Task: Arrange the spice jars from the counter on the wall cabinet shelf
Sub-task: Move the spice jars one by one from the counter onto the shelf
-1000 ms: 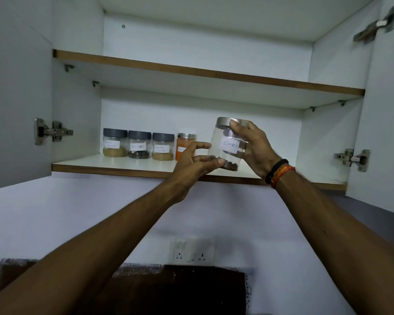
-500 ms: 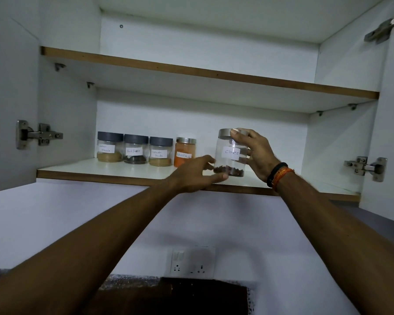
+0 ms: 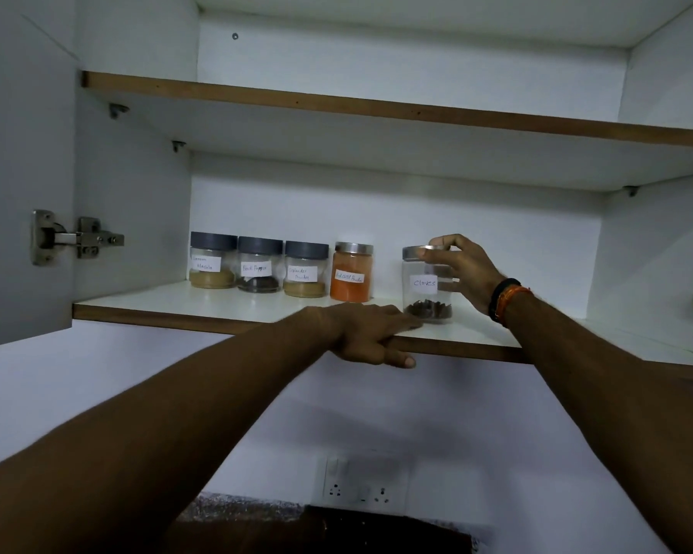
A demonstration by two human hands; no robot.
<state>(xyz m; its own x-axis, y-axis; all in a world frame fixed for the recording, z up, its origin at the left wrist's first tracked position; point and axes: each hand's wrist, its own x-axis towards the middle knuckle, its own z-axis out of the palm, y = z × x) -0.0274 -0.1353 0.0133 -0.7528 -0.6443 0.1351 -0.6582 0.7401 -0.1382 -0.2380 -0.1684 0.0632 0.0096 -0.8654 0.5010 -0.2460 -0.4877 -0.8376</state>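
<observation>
Clear glass cloves jar [image 3: 427,287] stands on the lower shelf [image 3: 217,303], right hand [image 3: 467,271] at three o'clock gripping its lid; left hand [image 3: 371,333] lies flat, fingertips [image 3: 411,318] at seven o'clock.

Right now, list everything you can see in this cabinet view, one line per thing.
grey-lidded jars: 3, clear with white labels, left of the lower shelf row, side by side.
red chilli jar: 1, orange powder, steel lid, right of those three.
cloves jar: 1, clear, steel lid, upright on the shelf, apart from the row.
lower shelf: 1, white with brown edge.
upper shelf: 1, same finish.
door hinge: 1, metal, left door.
wall socket: 1, white, below the cabinet.
left hand: resting on the shelf edge.
right hand: holding the cloves jar near its lid.
</observation>
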